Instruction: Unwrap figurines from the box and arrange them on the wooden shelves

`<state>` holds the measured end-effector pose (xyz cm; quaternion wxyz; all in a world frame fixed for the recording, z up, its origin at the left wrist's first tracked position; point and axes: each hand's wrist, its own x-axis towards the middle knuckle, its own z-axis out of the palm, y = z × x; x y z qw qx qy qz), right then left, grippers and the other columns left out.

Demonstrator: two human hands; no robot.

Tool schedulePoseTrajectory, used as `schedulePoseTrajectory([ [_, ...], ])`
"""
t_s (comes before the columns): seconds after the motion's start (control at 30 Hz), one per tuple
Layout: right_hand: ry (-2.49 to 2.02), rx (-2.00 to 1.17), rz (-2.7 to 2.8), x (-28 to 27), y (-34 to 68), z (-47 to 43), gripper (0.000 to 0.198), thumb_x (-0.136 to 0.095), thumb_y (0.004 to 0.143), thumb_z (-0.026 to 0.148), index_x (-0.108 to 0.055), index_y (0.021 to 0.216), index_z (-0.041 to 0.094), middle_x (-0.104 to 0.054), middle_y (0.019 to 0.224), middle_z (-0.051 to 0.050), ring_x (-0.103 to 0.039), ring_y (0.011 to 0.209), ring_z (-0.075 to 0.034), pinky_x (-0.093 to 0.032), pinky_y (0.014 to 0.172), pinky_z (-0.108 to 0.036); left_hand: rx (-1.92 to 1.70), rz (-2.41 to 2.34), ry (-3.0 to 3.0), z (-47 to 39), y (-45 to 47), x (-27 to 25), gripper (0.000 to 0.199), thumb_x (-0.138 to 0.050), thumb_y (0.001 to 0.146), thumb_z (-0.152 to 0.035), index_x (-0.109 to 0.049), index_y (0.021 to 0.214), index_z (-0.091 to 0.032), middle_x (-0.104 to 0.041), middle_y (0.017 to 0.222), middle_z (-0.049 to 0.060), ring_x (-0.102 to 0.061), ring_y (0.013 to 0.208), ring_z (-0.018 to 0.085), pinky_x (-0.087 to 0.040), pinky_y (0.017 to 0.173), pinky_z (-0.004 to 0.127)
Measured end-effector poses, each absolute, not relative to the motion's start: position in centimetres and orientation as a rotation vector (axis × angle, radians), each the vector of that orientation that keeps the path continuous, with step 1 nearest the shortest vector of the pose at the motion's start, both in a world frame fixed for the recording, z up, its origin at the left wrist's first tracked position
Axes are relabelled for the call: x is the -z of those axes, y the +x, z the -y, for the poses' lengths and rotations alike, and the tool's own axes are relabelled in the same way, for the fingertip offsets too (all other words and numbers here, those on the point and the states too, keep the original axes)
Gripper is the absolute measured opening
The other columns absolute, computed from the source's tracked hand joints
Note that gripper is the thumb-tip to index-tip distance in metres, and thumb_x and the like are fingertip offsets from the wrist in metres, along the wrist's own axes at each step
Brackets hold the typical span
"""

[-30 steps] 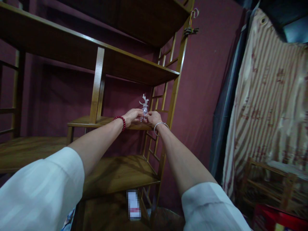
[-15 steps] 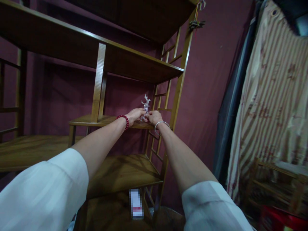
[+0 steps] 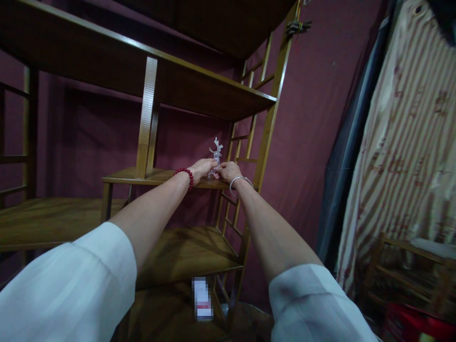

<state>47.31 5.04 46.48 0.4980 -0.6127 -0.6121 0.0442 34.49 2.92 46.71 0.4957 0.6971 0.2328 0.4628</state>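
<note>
Looks like a home, though can't pin down which room. Going mostly by the brown wooden display shelving [image 3: 146,118], sweeping from 6 through 9 to 12 o'clock, built with stepped levels and lattice sides like household furniture. Set against a maroon wall [image 3: 317,99], best seen at 2 o'clock. Also see a clear, antlered ornament [image 3: 216,155] at dial centre, reading as home decor. Add a bundle of sticks [image 3: 299,27] tied up at 1 o'clock, a striped eyelet curtain [image 3: 402,156] at 3, and a low slatted wooden rack [image 3: 409,249] at 4. Lit dimly, clearly indoors.
</note>
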Motion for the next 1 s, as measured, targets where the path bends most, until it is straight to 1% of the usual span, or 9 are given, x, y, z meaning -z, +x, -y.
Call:
schedulePoseTrajectory([
  [0.17, -1.466, -0.148, 1.463, -46.4, 47.2, -5.1, 0.01, -0.056, 0.075, 0.015, -0.063, 0.068, 0.013, -0.064, 0.055, -0.002, -0.061, 0.052, -0.01, -0.046, 0.049, -0.014, -1.139, -0.583, 1.651, -2.6, 34.5, -46.7, 0.013, -0.044, 0.075, -0.009, -0.055, 0.074, -0.015, -0.057, 0.06, -0.002, -0.053, 0.053, 0.007, -0.042, 0.061, 0.02],
  [0.3, -1.457, -0.198, 1.455, -46.3, 47.4, -5.8, 0.011, -0.055, 0.076, 0.014, -0.063, 0.069, 0.013, -0.063, 0.055, -0.002, -0.06, 0.05, -0.009, -0.046, 0.049, -0.014, -1.092, -0.531, 1.694, -2.6, 34.5, -46.7, 0.014, -0.042, 0.076, -0.01, -0.055, 0.072, -0.015, -0.056, 0.057, -0.001, -0.053, 0.052, 0.008, -0.043, 0.063, 0.02],
  [0.5, -1.481, -0.115, 1.473, -46.2, 47.9, -6.7, 0.008, -0.059, 0.073, 0.016, -0.064, 0.069, 0.012, -0.063, 0.053, -0.001, -0.059, 0.048, -0.008, -0.046, 0.051, -0.013, -1.066, -0.516, 1.743, -3.0, 34.7, -46.6, 0.016, -0.042, 0.077, -0.012, -0.057, 0.072, -0.014, -0.056, 0.054, 0.0, -0.053, 0.052, 0.009, -0.043, 0.062, 0.021],
  [0.63, -1.482, -0.149, 1.466, -46.2, 47.8, -6.7, 0.007, -0.061, 0.073, 0.017, -0.064, 0.07, 0.012, -0.062, 0.051, -0.001, -0.059, 0.048, -0.009, -0.046, 0.051, -0.014, -1.074, -0.553, 1.728, -2.9, 34.6, -46.7, 0.018, -0.041, 0.078, -0.013, -0.057, 0.07, -0.013, -0.056, 0.053, 0.0, -0.053, 0.051, 0.009, -0.043, 0.061, 0.021],
  [0.9, -1.476, -0.133, 1.441, -46.3, 47.3, -6.1, 0.007, -0.065, 0.07, 0.017, -0.063, 0.064, 0.012, -0.061, 0.047, -0.001, -0.058, 0.047, -0.009, -0.046, 0.052, -0.015, -1.086, -0.629, 1.677, -2.2, 34.4, -46.8, 0.023, -0.041, 0.08, -0.015, -0.054, 0.062, -0.013, -0.057, 0.056, 0.001, -0.053, 0.055, 0.009, -0.041, 0.063, 0.021],
  [1.0, -1.488, -0.128, 1.438, -46.3, 47.3, -6.1, 0.008, -0.064, 0.071, 0.016, -0.063, 0.063, 0.012, -0.061, 0.047, -0.001, -0.058, 0.047, -0.009, -0.046, 0.052, -0.014, -1.097, -0.668, 1.657, -2.2, 34.4, -46.9, 0.023, -0.042, 0.079, -0.014, -0.053, 0.06, -0.013, -0.055, 0.055, 0.001, -0.052, 0.055, 0.008, -0.041, 0.062, 0.02],
])
